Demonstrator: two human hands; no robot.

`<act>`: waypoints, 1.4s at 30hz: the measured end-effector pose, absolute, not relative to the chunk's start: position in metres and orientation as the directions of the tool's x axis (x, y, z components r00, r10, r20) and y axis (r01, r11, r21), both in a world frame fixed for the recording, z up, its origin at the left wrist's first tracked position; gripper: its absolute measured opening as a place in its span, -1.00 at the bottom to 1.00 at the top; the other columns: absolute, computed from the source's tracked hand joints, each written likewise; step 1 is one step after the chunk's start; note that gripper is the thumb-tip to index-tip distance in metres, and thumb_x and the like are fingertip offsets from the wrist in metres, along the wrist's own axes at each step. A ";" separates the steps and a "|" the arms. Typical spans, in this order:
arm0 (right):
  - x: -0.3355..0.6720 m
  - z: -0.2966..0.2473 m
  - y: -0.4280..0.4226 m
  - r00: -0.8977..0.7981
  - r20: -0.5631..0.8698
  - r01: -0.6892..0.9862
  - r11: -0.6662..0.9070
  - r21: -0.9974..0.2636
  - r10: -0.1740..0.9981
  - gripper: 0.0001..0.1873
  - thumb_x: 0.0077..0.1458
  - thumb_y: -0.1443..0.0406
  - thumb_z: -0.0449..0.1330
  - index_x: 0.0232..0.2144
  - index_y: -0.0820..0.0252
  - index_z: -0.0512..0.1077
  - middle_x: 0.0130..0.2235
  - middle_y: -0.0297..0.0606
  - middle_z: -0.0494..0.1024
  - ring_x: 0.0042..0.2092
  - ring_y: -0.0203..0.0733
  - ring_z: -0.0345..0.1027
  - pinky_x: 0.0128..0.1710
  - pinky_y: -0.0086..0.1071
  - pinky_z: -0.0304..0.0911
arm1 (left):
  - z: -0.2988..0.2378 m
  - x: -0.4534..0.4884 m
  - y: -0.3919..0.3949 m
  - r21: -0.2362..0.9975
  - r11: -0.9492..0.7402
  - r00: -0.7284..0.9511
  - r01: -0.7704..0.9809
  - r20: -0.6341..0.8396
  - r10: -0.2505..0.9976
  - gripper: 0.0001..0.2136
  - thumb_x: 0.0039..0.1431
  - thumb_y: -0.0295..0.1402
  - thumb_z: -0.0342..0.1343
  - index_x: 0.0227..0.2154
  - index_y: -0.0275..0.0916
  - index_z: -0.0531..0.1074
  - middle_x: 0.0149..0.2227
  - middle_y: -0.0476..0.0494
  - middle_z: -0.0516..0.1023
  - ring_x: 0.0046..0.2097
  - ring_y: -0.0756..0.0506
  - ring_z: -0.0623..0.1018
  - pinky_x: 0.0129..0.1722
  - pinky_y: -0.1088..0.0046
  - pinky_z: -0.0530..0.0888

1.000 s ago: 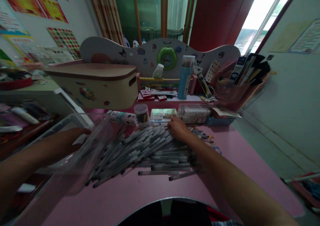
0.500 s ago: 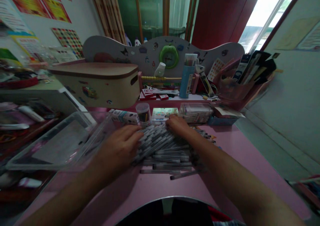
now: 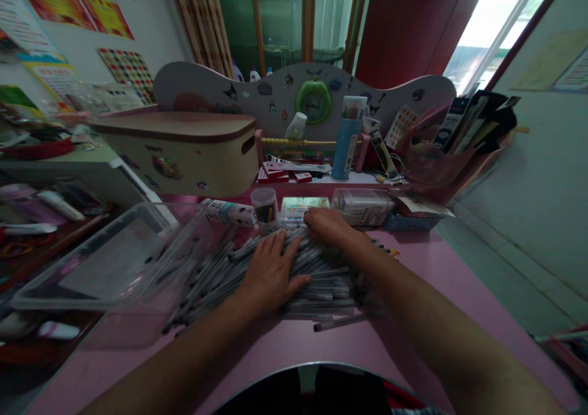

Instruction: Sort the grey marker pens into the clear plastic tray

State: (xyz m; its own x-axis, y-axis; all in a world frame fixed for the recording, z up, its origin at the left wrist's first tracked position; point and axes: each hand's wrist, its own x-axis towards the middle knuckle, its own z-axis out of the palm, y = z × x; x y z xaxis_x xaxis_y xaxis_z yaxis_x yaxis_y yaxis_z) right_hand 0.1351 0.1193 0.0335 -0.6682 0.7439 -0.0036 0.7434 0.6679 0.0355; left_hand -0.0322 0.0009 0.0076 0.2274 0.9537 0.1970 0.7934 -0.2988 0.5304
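Observation:
A heap of clear, grey-looking pens with dark ends (image 3: 215, 277) covers the middle of the pink desk. My left hand (image 3: 270, 273) lies flat across the heap with its fingers spread and thumb out to the right. At the far right part of the heap is my right hand (image 3: 328, 226), fingers together and bent downward; its fingertips and whatever is under them are hidden. One loose pen (image 3: 337, 323) lies along the heap's near edge. To the left, a clear plastic bin (image 3: 114, 308) is tipped toward the pens, with a few dark-ended pens inside its near wall.
Behind the heap stand a clear round tub (image 3: 264, 209), a small light-coloured box (image 3: 298, 209), a clear plastic case (image 3: 362, 205) and a blue box (image 3: 411, 219). A lidded storage box (image 3: 184, 157) and a blue pen holder (image 3: 345, 151) are on the raised shelf. The desk (image 3: 459, 280) extends rightward.
My left hand has moved right onto the heap and flattened out. Pens now show spread on the left, where the hand and forearm were. My right hand has hardly moved.

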 end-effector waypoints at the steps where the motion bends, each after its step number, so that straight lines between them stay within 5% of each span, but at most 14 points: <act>1: 0.137 0.035 0.119 -0.671 0.003 0.741 0.670 0.032 0.742 -0.69 0.18 0.40 0.06 -0.07 0.24 0.49 -0.03 -0.02 0.51 0.00 0.03 0.41 -0.10 -0.26 0.29 | 0.006 -0.033 0.001 0.517 -0.292 0.221 0.805 0.196 0.955 -0.36 0.04 -0.06 0.22 0.18 -0.14 0.33 0.33 -0.41 0.17 0.33 -0.48 0.12 0.28 -0.05 -0.04; 8: 0.144 0.035 0.120 -0.700 -0.084 0.713 0.701 -0.024 0.709 -0.75 0.09 0.38 0.14 -0.22 0.18 0.59 -0.07 -0.09 0.55 -0.08 -0.06 0.44 -0.16 -0.38 0.28 | -0.005 -0.037 0.008 0.514 -0.315 0.210 0.798 0.253 0.944 -0.40 0.05 -0.05 0.21 0.14 -0.19 0.34 0.22 -0.41 0.33 0.25 -0.43 0.23 0.26 -0.02 0.03; 19: 0.129 0.030 0.125 -0.652 -0.109 0.754 0.657 0.016 0.751 -0.65 0.20 0.39 0.04 -0.11 0.15 0.59 0.00 -0.01 0.54 0.00 0.04 0.45 -0.11 -0.28 0.32 | -0.001 -0.034 0.005 0.119 -0.363 0.337 0.924 0.192 0.922 -0.45 0.21 -0.03 0.03 0.15 -0.29 0.30 0.16 -0.34 0.40 0.18 -0.33 0.33 0.20 0.06 0.25; 29: 0.121 0.035 0.120 -0.637 -0.175 0.755 0.654 0.057 0.751 -0.64 0.16 0.43 0.04 -0.10 0.27 0.57 -0.03 0.06 0.59 0.01 0.04 0.47 -0.04 -0.23 0.33 | -0.002 -0.036 0.010 0.135 -0.270 0.249 0.953 0.151 0.957 -0.39 0.17 0.05 0.02 0.12 -0.32 0.33 0.27 -0.46 0.21 0.31 -0.41 0.15 0.24 0.00 0.19; 34: 0.124 0.032 0.120 -0.629 -0.177 0.764 0.644 0.044 0.757 -0.61 0.14 0.42 0.06 -0.05 0.15 0.56 -0.06 -0.03 0.61 -0.01 0.01 0.50 -0.08 -0.26 0.34 | -0.004 -0.038 0.018 0.147 -0.273 0.249 0.951 0.163 0.955 -0.29 0.17 0.11 -0.03 0.23 -0.30 0.20 0.20 -0.43 0.32 0.21 -0.40 0.27 0.17 -0.03 0.23; 42: 0.124 0.030 0.123 -0.627 -0.145 0.769 0.638 0.039 0.765 -0.66 0.20 0.40 0.03 -0.14 0.19 0.58 -0.08 -0.01 0.61 -0.02 0.02 0.49 -0.10 -0.28 0.32 | 0.001 -0.043 0.017 0.136 -0.339 0.318 0.931 0.154 0.935 -0.37 0.17 0.11 -0.03 0.16 -0.21 0.29 0.11 -0.30 0.43 0.16 -0.37 0.32 0.21 -0.04 0.15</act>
